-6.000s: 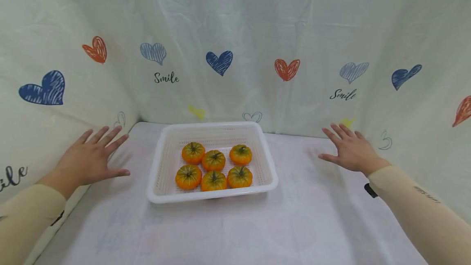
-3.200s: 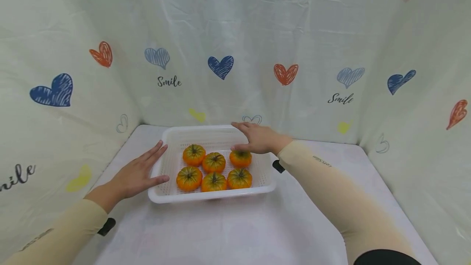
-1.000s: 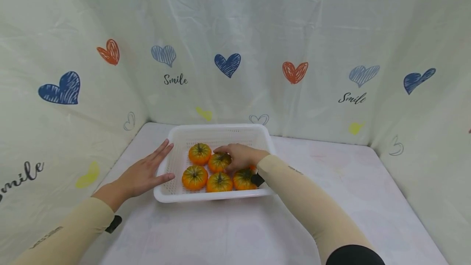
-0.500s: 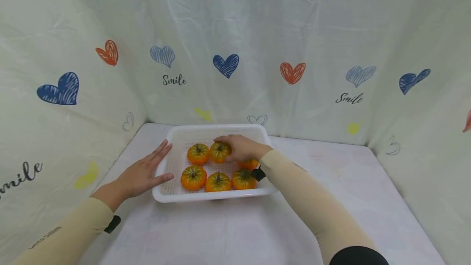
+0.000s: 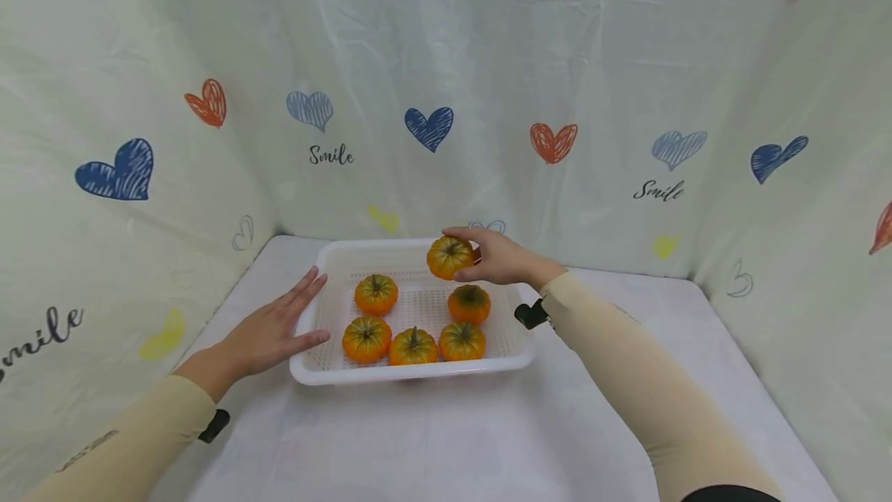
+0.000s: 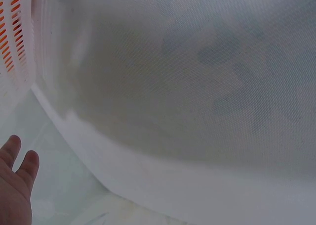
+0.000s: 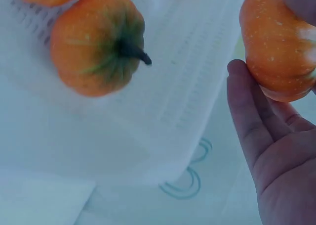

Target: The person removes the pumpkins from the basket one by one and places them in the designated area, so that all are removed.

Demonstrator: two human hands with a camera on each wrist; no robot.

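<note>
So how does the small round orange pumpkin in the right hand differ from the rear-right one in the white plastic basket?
The held orange pumpkin is gripped by the right hand; the rear-right orange pumpkin is untouched. The held one is raised; the other sits inside the white plastic basket. The held one's top shows yellowish stripes; the other's looks darker. Both are squat and ribbed.

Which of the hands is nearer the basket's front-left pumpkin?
Left. The left hand is left of that pumpkin; the right hand, holding another pumpkin, is farther, behind and right.
</note>
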